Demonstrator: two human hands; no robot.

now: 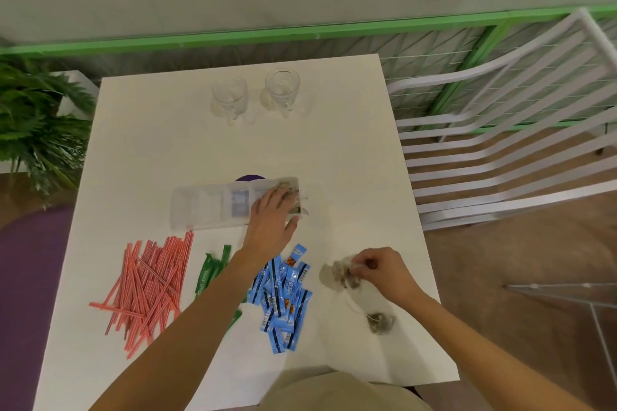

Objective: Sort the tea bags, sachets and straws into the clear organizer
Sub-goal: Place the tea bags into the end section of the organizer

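Left hand (272, 220): we are laying straight fingers over tea bags (291, 189) in the clear organizer's (200, 207) right-end compartment, probably to settle them.
Right hand (384, 272): we are pinching a loose tea bag (344, 274) on the organizer's near side, probably next across.
Blue sachets (283, 294), green sachets (213, 272), straws (150, 290): lying unsorted, also on the near side.

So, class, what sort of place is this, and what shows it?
Probably a café-style seating corner: a white table with two glass mugs, a white slatted chair beside it, and a green railing behind.
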